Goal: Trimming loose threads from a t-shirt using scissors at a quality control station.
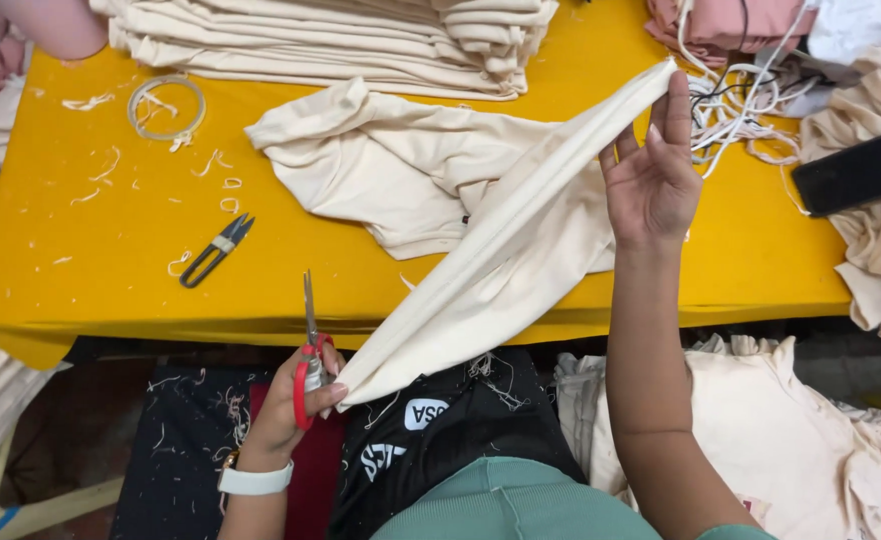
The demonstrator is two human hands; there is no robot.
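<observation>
Both hands stretch cream cloth [501,260] taut btwn them: left [296,400] w/ red scissors [311,350], right [651,170] pinching top.

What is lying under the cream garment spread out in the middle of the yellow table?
The cream garment rests directly on the yellow table; the stretched cream fabric strip, held between left hand and right hand, crosses over it. Anything beneath the garment is covered.

cream cloth [501,260] on a yellow table [91,270], red-handled scissors [310,350], black thread snips [216,250], white wristband [255,481].
</observation>
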